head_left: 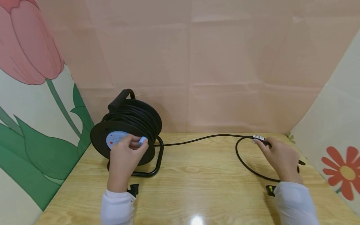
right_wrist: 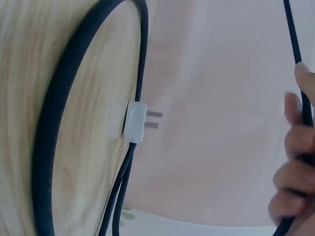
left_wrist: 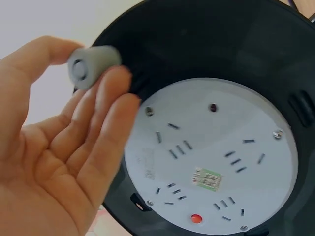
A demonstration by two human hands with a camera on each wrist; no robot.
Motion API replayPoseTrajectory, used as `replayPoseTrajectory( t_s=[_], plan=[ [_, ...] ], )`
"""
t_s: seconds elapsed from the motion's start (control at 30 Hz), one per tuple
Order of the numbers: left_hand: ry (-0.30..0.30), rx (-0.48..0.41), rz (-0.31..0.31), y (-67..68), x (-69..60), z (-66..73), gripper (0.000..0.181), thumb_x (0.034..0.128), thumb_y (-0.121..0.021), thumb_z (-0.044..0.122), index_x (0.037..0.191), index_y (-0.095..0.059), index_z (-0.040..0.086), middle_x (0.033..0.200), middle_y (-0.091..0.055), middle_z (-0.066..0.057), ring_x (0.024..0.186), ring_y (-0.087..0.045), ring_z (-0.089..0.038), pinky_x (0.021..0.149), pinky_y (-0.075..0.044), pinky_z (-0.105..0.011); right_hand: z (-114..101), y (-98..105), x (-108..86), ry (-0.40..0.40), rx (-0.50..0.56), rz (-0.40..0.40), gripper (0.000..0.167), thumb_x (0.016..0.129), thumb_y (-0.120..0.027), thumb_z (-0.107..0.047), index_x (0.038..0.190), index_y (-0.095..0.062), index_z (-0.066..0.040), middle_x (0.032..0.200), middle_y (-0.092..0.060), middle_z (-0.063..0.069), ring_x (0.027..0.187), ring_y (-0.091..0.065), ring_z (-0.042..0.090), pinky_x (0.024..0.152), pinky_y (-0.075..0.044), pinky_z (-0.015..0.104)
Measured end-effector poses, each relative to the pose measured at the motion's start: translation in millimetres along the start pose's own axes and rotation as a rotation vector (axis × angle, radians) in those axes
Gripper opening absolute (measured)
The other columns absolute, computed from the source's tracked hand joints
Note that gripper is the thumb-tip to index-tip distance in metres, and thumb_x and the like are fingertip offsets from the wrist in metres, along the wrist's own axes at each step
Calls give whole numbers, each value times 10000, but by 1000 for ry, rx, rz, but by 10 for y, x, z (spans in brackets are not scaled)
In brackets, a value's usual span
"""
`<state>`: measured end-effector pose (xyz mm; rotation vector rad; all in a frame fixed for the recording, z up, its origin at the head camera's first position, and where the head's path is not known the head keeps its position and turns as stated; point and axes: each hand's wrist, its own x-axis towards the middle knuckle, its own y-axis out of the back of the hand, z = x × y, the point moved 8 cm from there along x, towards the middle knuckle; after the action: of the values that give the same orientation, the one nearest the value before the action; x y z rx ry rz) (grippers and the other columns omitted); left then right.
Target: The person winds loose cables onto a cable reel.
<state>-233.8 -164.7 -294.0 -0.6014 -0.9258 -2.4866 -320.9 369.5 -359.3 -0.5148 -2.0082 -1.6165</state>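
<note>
A black cable reel [head_left: 97,134] stands at the left of the table, with black cable wound on its drum. Its round pale socket panel [left_wrist: 187,123] shows several slots and a red button. My left hand [head_left: 126,156] pinches the grey cylindrical crank knob [left_wrist: 101,61] on the reel's face between thumb and fingers. Farther right, my right hand [head_left: 284,159] grips the black cable [head_left: 197,140] that runs from the reel. A white two-pin plug [right_wrist: 135,122] lies by the looped cable, apart from the fingers in the right wrist view.
A bent black tube stand [head_left: 157,165] supports the reel, and a black carrying handle [head_left: 119,100] tops it. The wooden table [head_left: 202,187] meets a pink-brown backdrop [head_left: 225,78] behind. Flower-printed panels [head_left: 36,147] flank the table.
</note>
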Motion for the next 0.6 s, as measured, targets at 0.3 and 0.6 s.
replayPoseTrajectory(
  t_s=[0.3, 0.6],
  plan=[
    [-6, 115, -188, -173, -21, 27, 200, 882, -756, 263, 845, -718, 70, 751, -696, -14, 633, -616, -122, 584, -533, -329, -133, 8, 5, 8, 31, -28, 420, 913, -658, -582, 936, -693, -164, 601, -545, -18, 431, -395, 160, 360, -220, 334],
    [12, 163, -353, -303, -42, -53, 233, 923, -710, 295, 807, -711, 93, 666, -633, 31, 593, -551, -125, 576, -486, -324, -239, -15, 6, 57, 31, -42, 427, 930, -634, -581, 953, -717, -163, 612, -544, -46, 431, -382, 135, 342, -239, 327]
  ],
)
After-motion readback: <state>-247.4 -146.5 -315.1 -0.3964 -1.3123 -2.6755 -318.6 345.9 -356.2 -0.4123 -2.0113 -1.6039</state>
